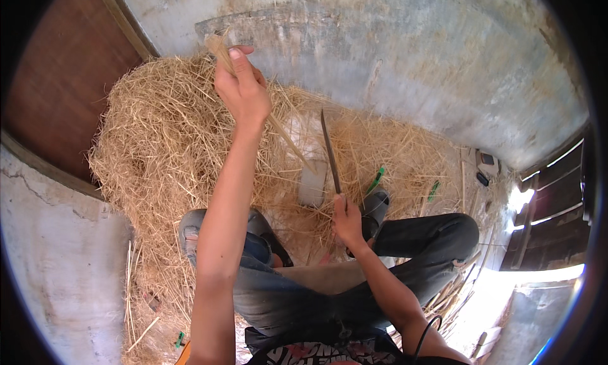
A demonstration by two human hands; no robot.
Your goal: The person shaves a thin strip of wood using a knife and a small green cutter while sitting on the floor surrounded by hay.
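Note:
My left hand (244, 92) is raised at the far left, its fingers closed around a pale bamboo stick (286, 137). The stick slants down to the right, and its thicker top end sticks out above my thumb. My right hand (347, 220) grips the handle of a long knife (329, 146). The narrow dark blade points away from me and stands apart from the stick's lower end. Between my feet and the blade, a pale flat block (312, 183) lies on the straw-strewn ground.
A large heap of straw or shavings (164, 118) fills the left side, against a brown door panel (60, 80). A stained wall (405, 54) curves behind. Green objects (375, 180) lie near my right foot. A small boxy device (486, 163) sits at the right.

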